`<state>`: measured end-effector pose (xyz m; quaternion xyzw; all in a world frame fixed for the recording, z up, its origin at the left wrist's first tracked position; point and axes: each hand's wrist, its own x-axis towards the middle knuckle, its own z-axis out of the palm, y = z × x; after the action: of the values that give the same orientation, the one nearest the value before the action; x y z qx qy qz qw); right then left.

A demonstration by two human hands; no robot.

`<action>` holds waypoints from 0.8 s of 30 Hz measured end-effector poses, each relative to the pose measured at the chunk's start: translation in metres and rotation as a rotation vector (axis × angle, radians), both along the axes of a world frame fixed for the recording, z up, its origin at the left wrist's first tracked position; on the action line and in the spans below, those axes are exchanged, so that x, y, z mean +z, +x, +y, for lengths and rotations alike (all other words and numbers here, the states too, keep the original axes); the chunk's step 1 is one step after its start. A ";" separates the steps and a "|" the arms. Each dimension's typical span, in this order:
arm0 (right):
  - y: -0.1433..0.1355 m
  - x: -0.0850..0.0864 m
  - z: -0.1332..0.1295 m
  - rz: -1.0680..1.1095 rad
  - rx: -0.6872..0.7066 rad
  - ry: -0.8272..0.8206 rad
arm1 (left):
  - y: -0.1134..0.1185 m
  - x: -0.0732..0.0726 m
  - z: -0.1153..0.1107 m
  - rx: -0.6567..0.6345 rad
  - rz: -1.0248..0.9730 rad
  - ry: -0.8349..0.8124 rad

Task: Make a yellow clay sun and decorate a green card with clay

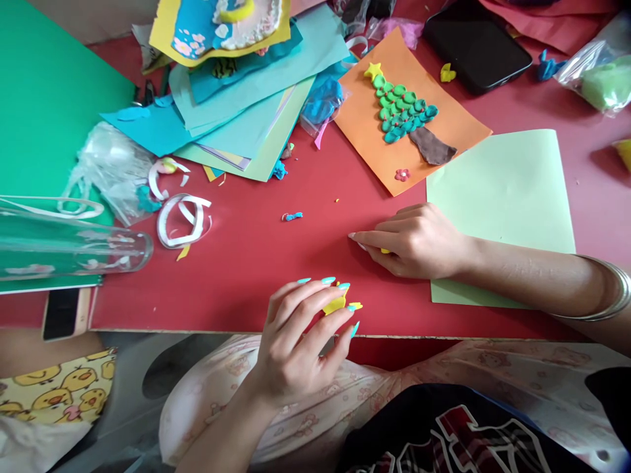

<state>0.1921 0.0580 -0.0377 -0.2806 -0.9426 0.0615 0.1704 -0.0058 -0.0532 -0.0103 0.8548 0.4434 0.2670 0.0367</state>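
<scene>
My left hand (308, 335), with turquoise nails, is curled loosely around a lump of yellow modelling clay (335, 303) near the table's front edge. A thin bit of the same clay sticks out by the index fingertip. To the right, my right hand (419, 242) rests on the red table, its fingers bent inward. A little yellow clay (385, 250) shows between those fingers; the rest of it is hidden. Under the right wrist and forearm lies a pale green sheet of paper (503, 190). Beyond it, an orange card (362, 85) carries a clay tree (401, 108) with a yellow star and brown trunk.
A black phone (478, 46) lies at the back right, near bagged green clay (606, 85). Coloured papers (261, 85) are piled at the back left. A clear plastic cup (118, 249) lies at left beside curled white strips (170, 240). Another person's patterned clothing (59, 387) shows lower left.
</scene>
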 end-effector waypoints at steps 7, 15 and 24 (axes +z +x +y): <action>-0.002 0.003 -0.001 0.073 -0.091 -0.024 | 0.006 0.010 0.007 0.040 -0.038 0.079; -0.002 0.011 -0.002 -0.001 -0.192 -0.123 | 0.012 0.019 0.022 0.055 -0.153 0.100; -0.002 0.015 0.007 0.546 -0.142 -0.757 | 0.019 0.021 0.045 0.057 -0.173 0.193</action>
<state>0.1901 0.0650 -0.0222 -0.3605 -0.7532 0.4604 0.3014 0.0132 -0.0078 0.0103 0.8153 0.4351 0.3818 -0.0152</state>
